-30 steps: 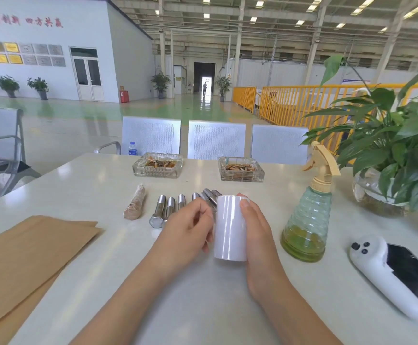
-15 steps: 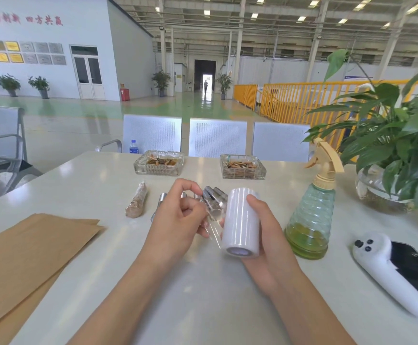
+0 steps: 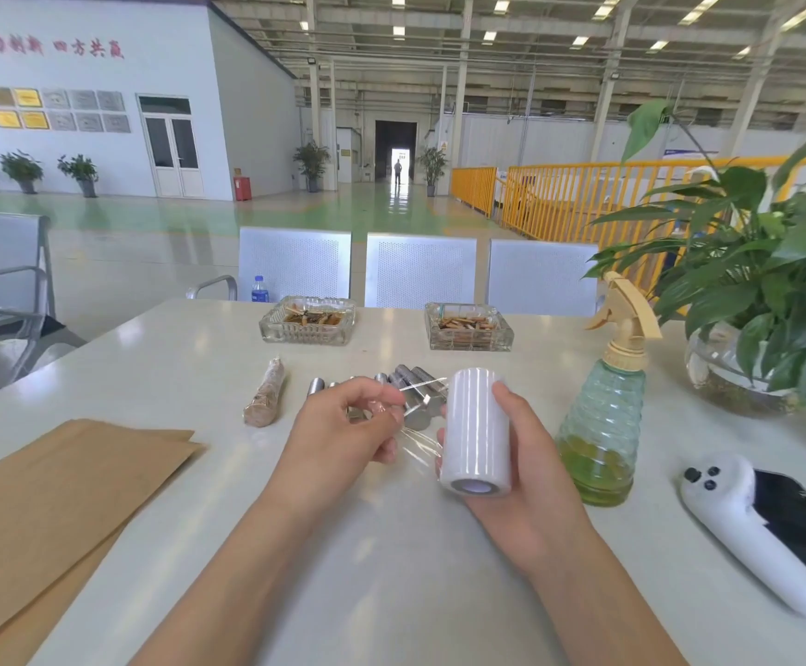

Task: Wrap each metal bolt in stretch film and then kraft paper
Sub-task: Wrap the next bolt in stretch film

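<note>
— Gripping the roll (image 3: 476, 432) with my right hand (image 3: 526, 478); my left hand (image 3: 343, 435) pinches the film (image 3: 415, 442) edge just left of the roll.

— And the bolts (image 3: 410, 389)?

— Just behind the roll, bare. One pull off-square and I'd guess the film ropes up.
</note>
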